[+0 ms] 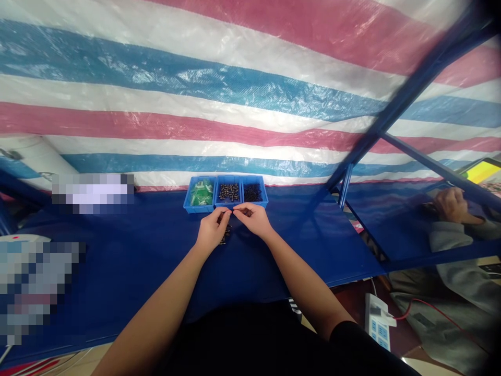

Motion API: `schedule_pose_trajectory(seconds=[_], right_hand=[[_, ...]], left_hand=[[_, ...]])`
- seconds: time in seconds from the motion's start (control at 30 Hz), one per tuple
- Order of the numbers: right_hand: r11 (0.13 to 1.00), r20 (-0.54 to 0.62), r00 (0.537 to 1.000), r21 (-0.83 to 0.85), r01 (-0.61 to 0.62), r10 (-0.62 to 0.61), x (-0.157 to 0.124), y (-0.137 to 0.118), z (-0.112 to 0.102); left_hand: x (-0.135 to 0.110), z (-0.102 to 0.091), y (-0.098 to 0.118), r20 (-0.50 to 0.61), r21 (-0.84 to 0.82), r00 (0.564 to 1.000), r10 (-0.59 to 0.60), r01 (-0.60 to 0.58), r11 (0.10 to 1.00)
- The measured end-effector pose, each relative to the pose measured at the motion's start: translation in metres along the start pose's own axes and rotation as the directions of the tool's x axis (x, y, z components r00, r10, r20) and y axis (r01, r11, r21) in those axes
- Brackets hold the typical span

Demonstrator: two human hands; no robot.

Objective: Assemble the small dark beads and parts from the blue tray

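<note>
- Fingers [224, 211] of the left hand [211, 227] and right hand [257, 220] are bent inward, thumb and fingertips pressed together on each; the two sets of tips nearly meet, and whatever they may pinch is too small to tell.
- Three blue bins [199, 209] stand side by side on one blue table [156, 250]: the left holds green and whitish pieces [202, 194], the middle brass-and-dark parts [229, 192], the right black parts [252, 192]; the contents are too many and too small to count.
- One loose pile [224, 241] of small brass-and-dark parts lies on the table.
- Striped sheeting [235, 122] hangs behind; a blue frame [376, 130] slants at the right, with a co-worker's hand [450, 204] past it and a white power strip [379, 326] lower down.
- Left-hand fingers hide some of the pile; the right hand overlaps the bins' front edge.
- That pile sits just beside the left hand, nearer the wearer than the fingertips; the bins stand just beyond them.
</note>
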State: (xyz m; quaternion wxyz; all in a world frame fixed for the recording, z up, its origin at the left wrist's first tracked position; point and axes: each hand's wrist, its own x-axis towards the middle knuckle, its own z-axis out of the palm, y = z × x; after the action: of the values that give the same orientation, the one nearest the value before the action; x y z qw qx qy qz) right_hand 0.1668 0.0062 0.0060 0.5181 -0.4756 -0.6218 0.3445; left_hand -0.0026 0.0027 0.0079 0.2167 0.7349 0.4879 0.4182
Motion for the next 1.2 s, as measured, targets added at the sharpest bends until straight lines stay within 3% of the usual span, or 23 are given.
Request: schedule_pose_trajectory(seconds=[1.2], right_hand=[[1.0, 0.004, 1.0, -0.022, 0.016, -0.016, 0.0001, 0.0013, 0.0005]], left_hand=[[-0.0005, 0.0006, -0.0008, -0.007, 0.0, 1.0, 0.001, -0.001, 1.0]])
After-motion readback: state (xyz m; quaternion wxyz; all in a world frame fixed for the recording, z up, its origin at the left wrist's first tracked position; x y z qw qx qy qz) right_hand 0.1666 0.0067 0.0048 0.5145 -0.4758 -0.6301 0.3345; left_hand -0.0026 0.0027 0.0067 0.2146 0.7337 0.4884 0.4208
